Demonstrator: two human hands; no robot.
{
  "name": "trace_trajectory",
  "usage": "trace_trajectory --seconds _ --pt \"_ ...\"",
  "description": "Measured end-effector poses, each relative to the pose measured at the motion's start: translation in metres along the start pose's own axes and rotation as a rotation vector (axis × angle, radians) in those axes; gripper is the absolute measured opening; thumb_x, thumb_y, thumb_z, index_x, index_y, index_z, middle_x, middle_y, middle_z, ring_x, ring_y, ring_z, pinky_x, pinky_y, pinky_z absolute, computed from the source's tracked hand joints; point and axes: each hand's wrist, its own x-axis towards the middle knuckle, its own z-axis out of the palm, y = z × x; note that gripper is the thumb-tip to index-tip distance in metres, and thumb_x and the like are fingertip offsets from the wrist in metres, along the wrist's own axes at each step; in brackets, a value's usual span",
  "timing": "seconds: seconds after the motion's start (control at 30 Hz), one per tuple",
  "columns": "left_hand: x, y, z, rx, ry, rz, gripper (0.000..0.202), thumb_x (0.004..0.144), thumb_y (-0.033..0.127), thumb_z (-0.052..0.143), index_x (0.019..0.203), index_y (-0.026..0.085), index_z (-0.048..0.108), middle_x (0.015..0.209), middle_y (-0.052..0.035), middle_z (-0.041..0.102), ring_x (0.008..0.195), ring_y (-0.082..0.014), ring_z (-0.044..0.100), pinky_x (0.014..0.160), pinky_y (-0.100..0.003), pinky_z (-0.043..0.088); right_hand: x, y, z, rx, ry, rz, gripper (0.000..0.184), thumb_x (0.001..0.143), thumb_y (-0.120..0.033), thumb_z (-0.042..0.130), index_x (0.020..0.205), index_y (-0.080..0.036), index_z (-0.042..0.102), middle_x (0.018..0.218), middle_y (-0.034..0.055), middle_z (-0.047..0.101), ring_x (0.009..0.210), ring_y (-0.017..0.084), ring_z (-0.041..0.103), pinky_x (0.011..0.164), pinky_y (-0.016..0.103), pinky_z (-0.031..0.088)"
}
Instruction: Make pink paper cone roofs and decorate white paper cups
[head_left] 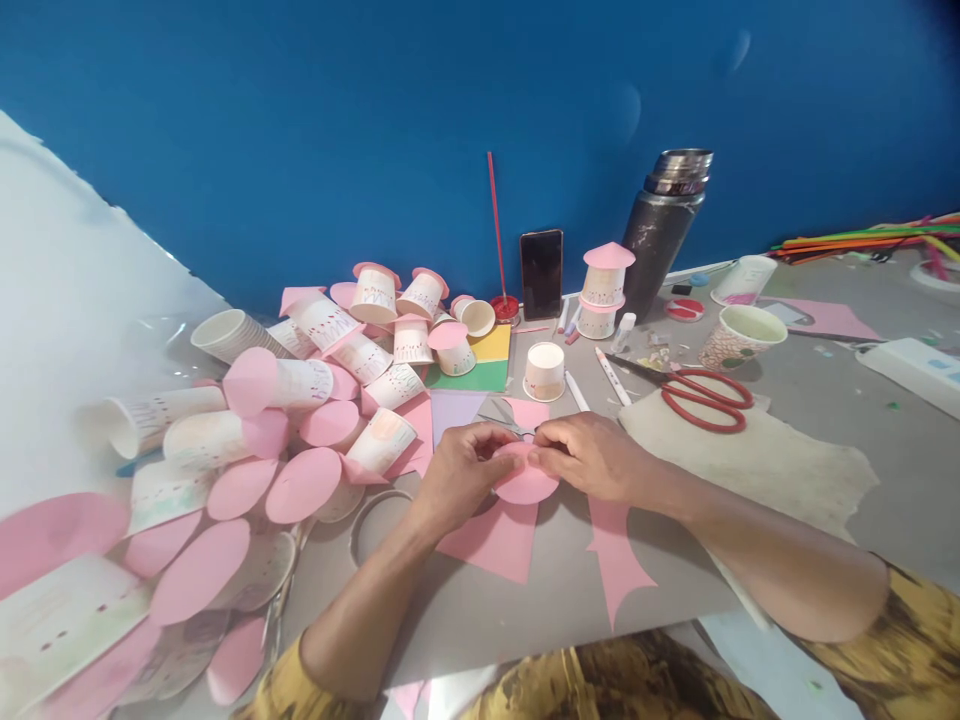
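Between my two hands is a round pink paper disc (527,487), held just above the grey table. My left hand (461,470) pinches its left upper edge, thumb on top. My right hand (589,455) grips the right upper edge, its thumb close to the other thumb. Below the disc lies a pink paper sheet (499,540), and a curved pink offcut (616,560) is to the right. Just behind my fingers shows a small pair of scissors (512,425), partly hidden. A white paper cup (544,372) stands upside down beyond my hands.
Many decorated paper cups with pink paper tops (300,385) are heaped at the left. Red-handled scissors (709,400) lie on a pale cloth (742,455) at right. A dark flask (664,230), a phone (541,275), markers (613,377) and a patterned cup (742,338) stand or lie behind.
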Motion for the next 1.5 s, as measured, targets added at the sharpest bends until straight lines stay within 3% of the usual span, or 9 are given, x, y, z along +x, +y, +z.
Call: trace_trajectory --seconds 0.33,0.53,0.67,0.8,1.03,1.27,1.5 --pt "0.002 0.0 0.0 0.028 -0.03 0.01 0.015 0.076 0.032 0.074 0.07 0.018 0.072 0.068 0.0007 0.063 0.062 -0.0122 0.048 0.056 -0.024 0.034 0.001 -0.001 -0.001 -0.038 -0.028 0.009 0.036 0.093 -0.031 0.059 0.06 -0.02 0.049 0.059 -0.0025 0.053 0.056 0.012 0.04 0.055 0.029 0.024" --pt "0.003 -0.005 -0.001 0.038 -0.055 -0.037 0.03 0.078 0.041 0.074 0.063 0.016 0.066 0.062 0.0021 0.052 0.061 -0.0111 0.041 0.056 -0.024 0.03 0.0 -0.003 -0.002 0.029 -0.01 0.011 0.038 0.093 -0.038 0.061 0.061 -0.02 0.053 0.059 -0.0026 0.055 0.056 0.012 0.042 0.055 0.028 0.026" --pt "0.005 -0.007 -0.004 -0.105 0.004 -0.121 0.029 0.069 0.037 0.079 0.059 0.016 0.063 0.059 0.0025 0.051 0.059 -0.0103 0.041 0.056 -0.025 0.029 -0.001 -0.002 -0.012 0.192 0.118 0.049 0.025 0.092 -0.033 0.056 0.072 -0.02 0.064 0.066 -0.0015 0.065 0.06 0.013 0.052 0.057 0.026 0.034" --pt "0.006 -0.006 -0.006 -0.229 0.072 -0.161 0.034 0.062 0.039 0.084 0.055 0.015 0.06 0.055 0.0033 0.05 0.055 -0.0091 0.039 0.054 -0.024 0.026 0.001 0.002 -0.019 0.281 0.269 0.048 0.028 0.093 -0.032 0.053 0.071 -0.019 0.064 0.067 0.0001 0.069 0.06 0.013 0.054 0.059 0.026 0.038" --pt "0.005 -0.005 -0.005 -0.24 0.145 -0.112 0.032 0.059 0.04 0.085 0.056 0.014 0.066 0.055 0.0012 0.056 0.055 -0.0097 0.044 0.053 -0.023 0.031 0.002 -0.003 -0.015 0.254 0.082 0.029 0.022 0.085 -0.04 0.065 0.086 -0.019 0.072 0.077 0.0001 0.07 0.064 0.013 0.055 0.059 0.025 0.038" --pt "0.005 -0.004 -0.003 -0.221 0.082 -0.089 0.03 0.061 0.039 0.087 0.057 0.015 0.07 0.058 0.0009 0.058 0.058 -0.0101 0.045 0.055 -0.022 0.034 0.003 -0.004 -0.013 0.245 0.059 0.071 0.018 0.086 -0.028 0.057 0.08 -0.018 0.071 0.07 -0.0014 0.066 0.061 0.012 0.051 0.058 0.025 0.035" --pt "0.001 -0.001 -0.004 -0.063 0.012 -0.046 0.027 0.071 0.039 0.082 0.058 0.018 0.071 0.063 -0.0017 0.065 0.065 -0.0156 0.056 0.061 -0.026 0.043 0.003 -0.008 -0.015 0.289 0.083 0.083 0.012 0.083 -0.025 0.065 0.082 -0.019 0.075 0.073 -0.001 0.071 0.065 0.012 0.058 0.062 0.023 0.038"
